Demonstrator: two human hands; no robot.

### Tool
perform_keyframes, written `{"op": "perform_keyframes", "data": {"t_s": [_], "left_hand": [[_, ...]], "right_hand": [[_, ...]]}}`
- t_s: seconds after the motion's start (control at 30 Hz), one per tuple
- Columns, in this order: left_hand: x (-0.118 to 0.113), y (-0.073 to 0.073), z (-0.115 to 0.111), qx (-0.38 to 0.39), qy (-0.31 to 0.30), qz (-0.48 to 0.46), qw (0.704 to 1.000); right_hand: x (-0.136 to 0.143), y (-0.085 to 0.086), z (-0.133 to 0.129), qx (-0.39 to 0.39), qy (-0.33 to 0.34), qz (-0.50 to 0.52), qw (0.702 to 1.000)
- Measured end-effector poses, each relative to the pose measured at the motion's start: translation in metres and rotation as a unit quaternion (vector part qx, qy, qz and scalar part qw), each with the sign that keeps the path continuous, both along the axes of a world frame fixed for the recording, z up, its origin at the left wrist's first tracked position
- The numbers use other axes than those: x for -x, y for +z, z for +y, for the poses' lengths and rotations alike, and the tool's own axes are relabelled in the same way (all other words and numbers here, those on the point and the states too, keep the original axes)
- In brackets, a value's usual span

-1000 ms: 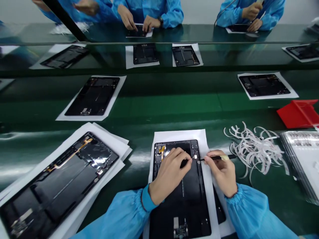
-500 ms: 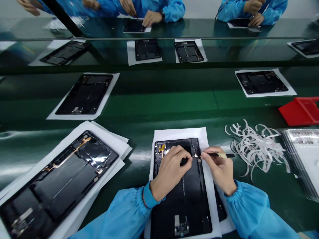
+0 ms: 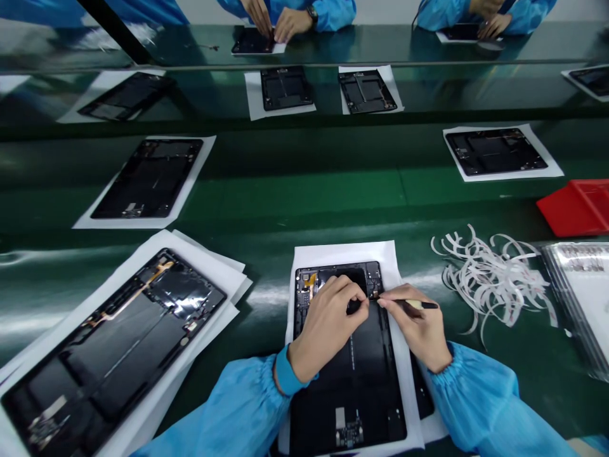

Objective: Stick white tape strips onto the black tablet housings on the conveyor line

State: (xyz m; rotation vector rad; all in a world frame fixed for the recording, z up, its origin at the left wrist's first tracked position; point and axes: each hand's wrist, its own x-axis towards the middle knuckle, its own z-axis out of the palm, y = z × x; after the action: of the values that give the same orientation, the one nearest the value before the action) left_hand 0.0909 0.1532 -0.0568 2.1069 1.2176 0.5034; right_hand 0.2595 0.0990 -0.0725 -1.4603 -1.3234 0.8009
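A black tablet housing lies on white paper in front of me, an orange flex part at its upper left. Over its upper part is my left hand, thumb and forefinger pinched near the upper right; whatever is between them is too small to make out. At the housing's upper right edge, my right hand grips a thin dark tool with a pale band. The tool's tip is at small parts by the edge. Beneath the paper, another dark housing partly shows.
To the left, another open housing rests on stacked papers. White curled strips, a red bin and clear trays are at the right. More housings lie on the green belt; co-workers' hands work beyond.
My right hand has shifted slightly left, and its tool has tilted. My left hand stays nearly in place. The belt's left housing has shifted left in view.
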Motion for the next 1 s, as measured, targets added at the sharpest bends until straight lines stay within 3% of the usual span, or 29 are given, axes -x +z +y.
{"op": "perform_keyframes", "data": {"t_s": [0.43, 0.57, 0.67, 0.73, 0.87, 0.93, 1.0], "left_hand": [[-0.003, 0.002, 0.0, 0.016, 0.016, 0.0, 1.0], [-0.005, 0.004, 0.002, 0.022, 0.028, -0.01, 0.999], [0.006, 0.012, -0.002, 0.037, 0.046, -0.048, 0.997], [0.023, 0.019, -0.013, 0.053, 0.071, -0.077, 0.993], [0.06, 0.03, -0.055, 0.147, 0.089, -0.093, 0.981], [0.071, 0.031, -0.077, 0.212, 0.069, -0.096, 0.97], [0.075, 0.031, -0.094, 0.263, 0.046, -0.107, 0.958]], "right_hand": [[-0.01, 0.0, -0.004, 0.014, -0.082, -0.021, 0.996], [-0.014, 0.013, 0.001, -0.015, -0.107, 0.006, 0.994], [-0.007, 0.03, 0.008, -0.008, -0.057, -0.006, 0.998], [0.004, 0.038, 0.013, 0.014, 0.011, -0.086, 0.996], [0.031, 0.034, 0.021, 0.046, 0.133, -0.332, 0.933], [0.039, 0.028, 0.026, 0.066, 0.157, -0.397, 0.902], [0.042, 0.029, 0.03, 0.076, 0.168, -0.414, 0.892]]}}
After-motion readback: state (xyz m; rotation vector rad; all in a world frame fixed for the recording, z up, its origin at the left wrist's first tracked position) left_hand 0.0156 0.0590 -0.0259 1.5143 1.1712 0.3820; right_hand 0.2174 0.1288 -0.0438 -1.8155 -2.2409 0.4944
